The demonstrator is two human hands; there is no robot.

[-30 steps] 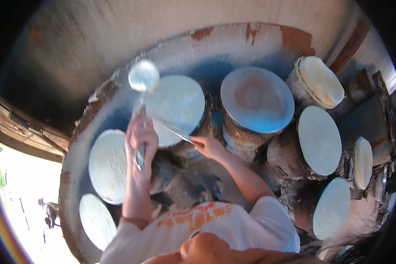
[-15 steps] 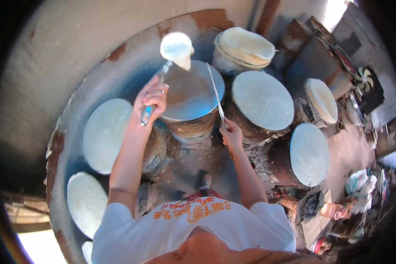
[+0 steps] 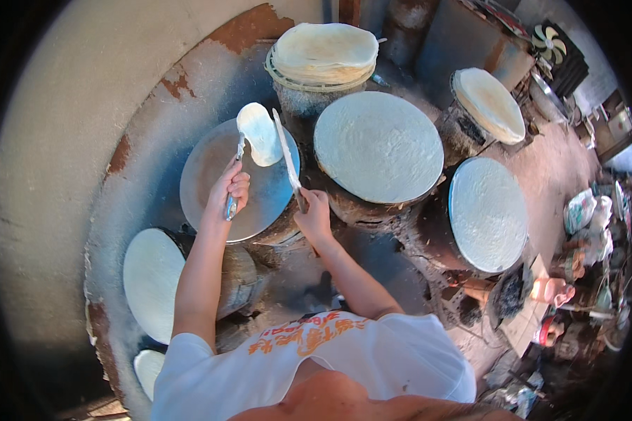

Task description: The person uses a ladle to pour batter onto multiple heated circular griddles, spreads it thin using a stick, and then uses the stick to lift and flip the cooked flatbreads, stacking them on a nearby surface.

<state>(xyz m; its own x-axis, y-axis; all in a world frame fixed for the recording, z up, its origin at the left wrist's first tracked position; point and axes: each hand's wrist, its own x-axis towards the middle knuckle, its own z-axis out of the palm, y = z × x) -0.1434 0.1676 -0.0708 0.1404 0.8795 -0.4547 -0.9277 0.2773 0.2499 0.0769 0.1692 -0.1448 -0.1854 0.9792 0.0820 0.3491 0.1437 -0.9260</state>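
My left hand is closed round the handle of a metal ladle, above a round, flat griddle with a browned middle. From the ladle bowl a thick, pale batter hangs or pours at its right side; whether it touches the griddle I cannot tell. A long, narrow, batter-coated spreader is gripped in my right hand, its tip raised beside the ladle. Thin pale pancakes cover the griddles around: a large one to the right, another farther right, one at the left.
A stack of thin pancakes rests on a round rack at the back, with another stack at the back right. A curved wall runs along the left. A pinkish jug, bags and clutter lie at the right.
The view has shifted, and pancakes and stacks appear farther left. My right hand has brought the spreader closer to the ladle. More batter now spills from the ladle's side.
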